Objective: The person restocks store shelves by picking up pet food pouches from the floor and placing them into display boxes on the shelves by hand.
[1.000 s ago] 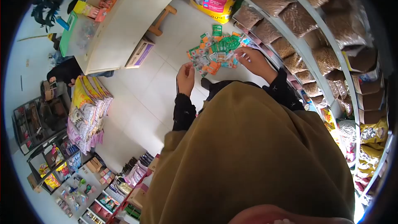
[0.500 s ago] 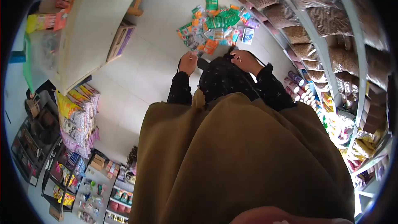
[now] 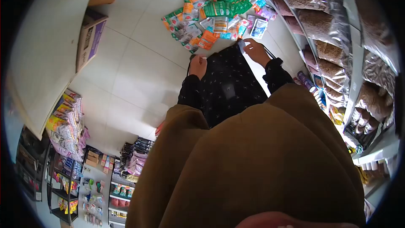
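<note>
Black cloth with a small light pattern [image 3: 228, 86], apparently the lower part of my garment, stretches between my hands over my lap. My left hand [image 3: 198, 66] is closed on its left edge. At the far right corner of the cloth, the fingers of my right hand [image 3: 255, 52] pinch the fabric. Just beyond lies a loose pile of green, orange and silver pouches [image 3: 217, 10] on the floor. A white and blue packet [image 3: 258, 28] rests at the pile's right side, close to my right hand.
Shelves with clear bags of brown pellets [image 3: 333, 55] run along the right. A cardboard box [image 3: 90, 42] stands by the pale cabinet [image 3: 50, 46] on the left. Large printed bags [image 3: 67, 122] and small racks [image 3: 63, 181] are at lower left on the tiled floor [image 3: 126, 67].
My hands have drawn the black cloth out flatter and wider, and more of it shows. The view has shifted, so the pouches look larger and higher up.
</note>
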Demonstrator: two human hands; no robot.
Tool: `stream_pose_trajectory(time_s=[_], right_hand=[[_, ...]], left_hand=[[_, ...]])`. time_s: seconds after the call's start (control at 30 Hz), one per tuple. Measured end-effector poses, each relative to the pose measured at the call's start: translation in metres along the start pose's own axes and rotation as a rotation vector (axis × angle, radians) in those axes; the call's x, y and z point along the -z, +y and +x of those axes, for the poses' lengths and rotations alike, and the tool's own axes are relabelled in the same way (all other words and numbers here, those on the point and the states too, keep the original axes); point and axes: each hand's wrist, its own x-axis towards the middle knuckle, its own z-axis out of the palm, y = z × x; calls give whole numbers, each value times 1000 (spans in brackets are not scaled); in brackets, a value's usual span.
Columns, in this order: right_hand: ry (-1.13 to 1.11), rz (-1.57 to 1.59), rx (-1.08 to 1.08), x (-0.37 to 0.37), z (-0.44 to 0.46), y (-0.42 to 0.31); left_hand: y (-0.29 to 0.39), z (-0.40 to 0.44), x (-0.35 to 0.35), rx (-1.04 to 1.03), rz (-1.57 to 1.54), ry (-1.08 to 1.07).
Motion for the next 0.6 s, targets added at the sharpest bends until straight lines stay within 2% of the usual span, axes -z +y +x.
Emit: stream_pose_trajectory(time_s=[0.07, 0.17, 0.3, 0.4, 0.47, 0.53, 0.6], right_hand=[[-9, -27, -23, -7, 20, 17], [-4, -71, -32, -16, 60, 39], [32, -110, -58, -33, 113, 71], [103, -106, 32, -54, 162, 77], [239, -108, 123, -71, 190, 68], [426, 63, 299, -80, 217, 56], [364, 142, 146, -69, 233, 41]], left_hand=[[-9, 12, -19, -6, 56, 25], [7, 40, -30, 92, -109, 34], [-12, 76, -57, 91, -286, 18], [-23, 99, -81, 59, -255, 46], [-36, 111, -100, 50, -232, 43], [-48, 127, -121, 93, -412, 51], [-59, 138, -131, 134, -495, 55]])
